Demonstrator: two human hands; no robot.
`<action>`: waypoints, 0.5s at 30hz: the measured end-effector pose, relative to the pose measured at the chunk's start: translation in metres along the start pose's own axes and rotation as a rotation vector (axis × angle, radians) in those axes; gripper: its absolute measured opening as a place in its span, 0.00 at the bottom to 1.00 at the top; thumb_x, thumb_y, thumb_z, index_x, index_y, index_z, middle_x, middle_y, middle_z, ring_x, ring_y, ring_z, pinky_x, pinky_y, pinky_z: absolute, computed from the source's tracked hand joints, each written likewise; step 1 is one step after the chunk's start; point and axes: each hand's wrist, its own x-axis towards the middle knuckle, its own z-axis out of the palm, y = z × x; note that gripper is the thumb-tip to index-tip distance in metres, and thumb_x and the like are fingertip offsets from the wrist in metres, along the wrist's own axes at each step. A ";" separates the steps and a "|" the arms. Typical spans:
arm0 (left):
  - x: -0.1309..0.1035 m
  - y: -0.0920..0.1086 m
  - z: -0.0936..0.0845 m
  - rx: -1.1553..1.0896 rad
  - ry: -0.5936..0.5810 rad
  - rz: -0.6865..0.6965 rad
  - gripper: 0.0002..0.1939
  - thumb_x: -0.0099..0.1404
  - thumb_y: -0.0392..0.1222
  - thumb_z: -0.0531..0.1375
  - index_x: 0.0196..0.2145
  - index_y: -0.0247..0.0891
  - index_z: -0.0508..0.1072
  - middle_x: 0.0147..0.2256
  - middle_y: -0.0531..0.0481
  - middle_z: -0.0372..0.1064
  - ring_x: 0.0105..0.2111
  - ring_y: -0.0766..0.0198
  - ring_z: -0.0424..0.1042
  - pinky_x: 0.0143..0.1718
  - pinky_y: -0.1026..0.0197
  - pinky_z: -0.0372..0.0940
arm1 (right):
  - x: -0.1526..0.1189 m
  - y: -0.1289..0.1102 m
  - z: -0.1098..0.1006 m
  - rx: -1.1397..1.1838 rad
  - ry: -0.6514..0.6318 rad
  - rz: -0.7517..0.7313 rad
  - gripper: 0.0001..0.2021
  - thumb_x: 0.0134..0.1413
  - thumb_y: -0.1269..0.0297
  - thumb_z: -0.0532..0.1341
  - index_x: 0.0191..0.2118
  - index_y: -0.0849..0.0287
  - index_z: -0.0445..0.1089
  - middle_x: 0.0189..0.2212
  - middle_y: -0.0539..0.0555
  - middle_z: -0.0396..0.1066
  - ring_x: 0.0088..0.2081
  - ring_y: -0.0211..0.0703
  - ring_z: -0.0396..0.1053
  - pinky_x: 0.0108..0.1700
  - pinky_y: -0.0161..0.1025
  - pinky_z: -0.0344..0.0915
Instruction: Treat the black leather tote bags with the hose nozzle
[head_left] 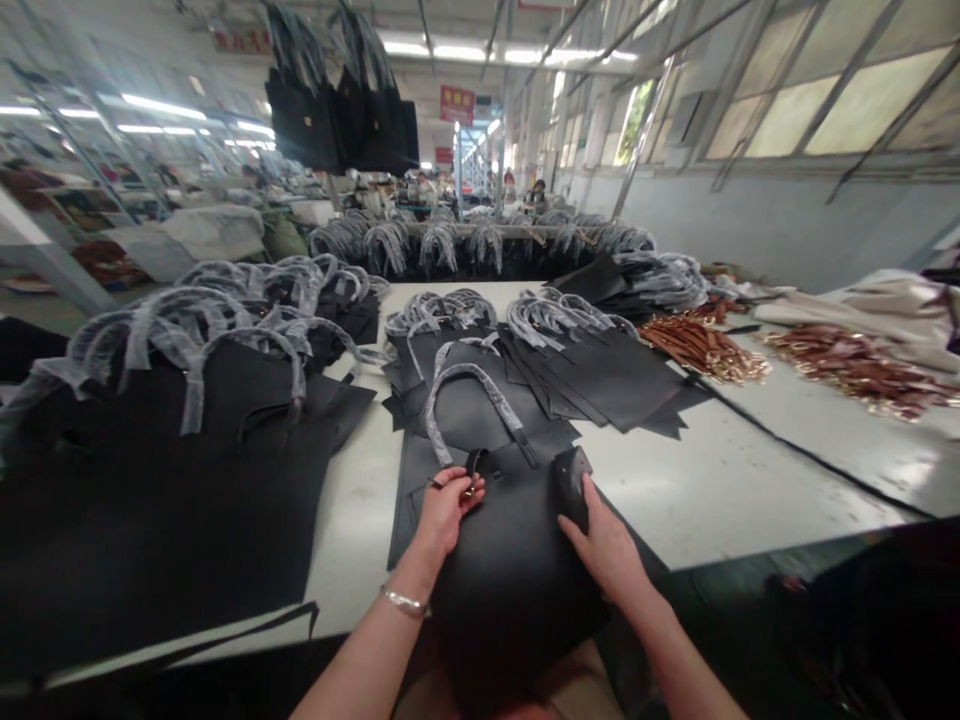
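A black leather bag panel (517, 560) lies in front of me and hangs over the table's near edge. A curved handle (435, 400) wrapped in clear plastic stands up at its far side. My left hand (450, 505) is closed in a pinch on a short black strap (477, 461) with a small shiny metal piece, near the panel's top edge. My right hand (604, 535) grips the curled-up corner (573, 480) of black leather at the panel's right, thumb and fingers around it. Whether that corner belongs to this panel I cannot tell.
Stacks of black panels with wrapped handles lie to the left (180, 430) and ahead (600, 370). Brown straps (705, 347) with metal ends are heaped at right on the white table (750, 460). Black bags (341, 110) hang overhead. People sit far back.
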 end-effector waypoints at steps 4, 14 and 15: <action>-0.011 -0.021 -0.001 -0.018 -0.032 0.155 0.15 0.51 0.37 0.67 0.36 0.35 0.67 0.32 0.48 0.73 0.34 0.64 0.75 0.38 0.60 0.70 | -0.002 -0.007 -0.021 0.208 -0.181 -0.008 0.37 0.55 0.60 0.58 0.67 0.67 0.46 0.35 0.59 0.75 0.36 0.53 0.74 0.39 0.45 0.69; -0.019 -0.028 -0.006 0.255 -0.082 0.466 0.18 0.53 0.42 0.66 0.40 0.37 0.67 0.39 0.47 0.70 0.39 0.63 0.71 0.42 0.64 0.64 | -0.019 -0.051 -0.052 0.597 -0.637 -0.122 0.38 0.53 0.64 0.62 0.67 0.57 0.47 0.22 0.45 0.68 0.21 0.37 0.66 0.23 0.33 0.63; -0.021 -0.028 -0.005 0.275 -0.103 0.497 0.18 0.54 0.42 0.65 0.41 0.37 0.67 0.39 0.46 0.70 0.40 0.62 0.71 0.42 0.64 0.64 | -0.018 -0.053 -0.053 0.607 -0.658 -0.131 0.37 0.53 0.64 0.62 0.67 0.56 0.48 0.22 0.45 0.68 0.21 0.36 0.65 0.23 0.32 0.63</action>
